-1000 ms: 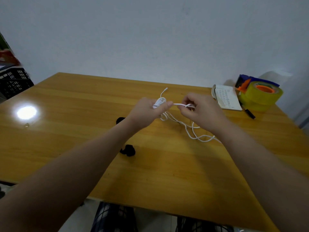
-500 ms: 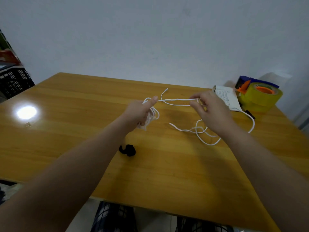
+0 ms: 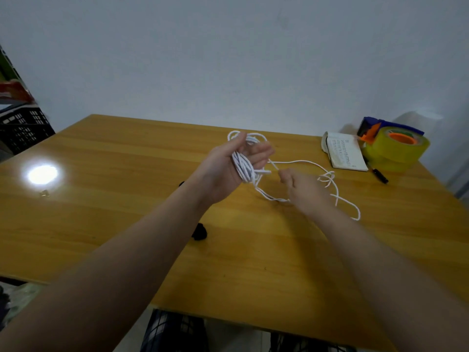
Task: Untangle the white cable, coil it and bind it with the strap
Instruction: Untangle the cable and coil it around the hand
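My left hand (image 3: 228, 171) is turned palm up above the middle of the wooden table (image 3: 127, 204), with several turns of the white cable (image 3: 242, 165) wound around its palm and fingers. My right hand (image 3: 302, 186) pinches the loose strand just right of that coil. The remaining cable runs right in a small tangle (image 3: 327, 177) and trails down to the table. A black strap (image 3: 199, 231) lies on the table below my left forearm, partly hidden by it.
At the far right corner lie a small booklet (image 3: 345, 154), a black pen (image 3: 379, 175) and yellow tape rolls in a dispenser (image 3: 396, 148). A black crate (image 3: 22, 128) stands off the table's left. A bright lamp glare (image 3: 42, 174) shows at left.
My left hand has turned palm up with more turns of cable wound on it. My right hand has come back in from the right, close to the coil.
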The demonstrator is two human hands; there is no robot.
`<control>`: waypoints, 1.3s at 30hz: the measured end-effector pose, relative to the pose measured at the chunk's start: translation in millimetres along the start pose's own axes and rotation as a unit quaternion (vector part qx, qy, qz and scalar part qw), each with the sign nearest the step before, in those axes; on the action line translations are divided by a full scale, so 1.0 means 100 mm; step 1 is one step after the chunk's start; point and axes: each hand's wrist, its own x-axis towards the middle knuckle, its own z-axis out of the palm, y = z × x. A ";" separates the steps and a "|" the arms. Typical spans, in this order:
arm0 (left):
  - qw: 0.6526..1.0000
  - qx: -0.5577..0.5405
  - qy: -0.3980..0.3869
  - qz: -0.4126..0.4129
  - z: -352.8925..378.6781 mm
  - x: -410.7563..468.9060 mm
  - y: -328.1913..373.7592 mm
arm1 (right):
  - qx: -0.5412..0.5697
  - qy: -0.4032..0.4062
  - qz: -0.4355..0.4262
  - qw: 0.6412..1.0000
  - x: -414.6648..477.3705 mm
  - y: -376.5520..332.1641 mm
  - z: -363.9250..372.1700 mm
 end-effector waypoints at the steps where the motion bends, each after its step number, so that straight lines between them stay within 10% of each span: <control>1: 1.000 -0.018 0.013 0.011 -0.01 0.02 0.03 | -0.004 -0.017 -0.007 1.000 -0.04 0.00 0.03; 8: 0.989 -0.086 0.109 0.042 -0.24 0.27 0.10 | 0.019 -0.007 -0.070 0.997 -0.23 -0.04 0.06; 18: 0.973 0.087 0.190 0.097 -0.26 0.47 0.09 | -0.240 -0.140 -0.262 0.924 -0.42 -0.33 -0.03; 21: 0.900 0.376 0.179 0.130 -0.42 0.38 -0.01 | -0.182 -0.036 -0.296 0.937 -0.45 -0.30 -0.11; 31: 0.815 0.574 0.042 0.073 -0.31 0.21 -0.20 | -0.008 0.045 -0.320 0.946 -0.33 -0.31 -0.21; 39: 0.644 0.758 -0.082 0.054 -0.31 0.09 -0.22 | -0.063 0.042 -0.271 0.960 -0.23 -0.23 -0.44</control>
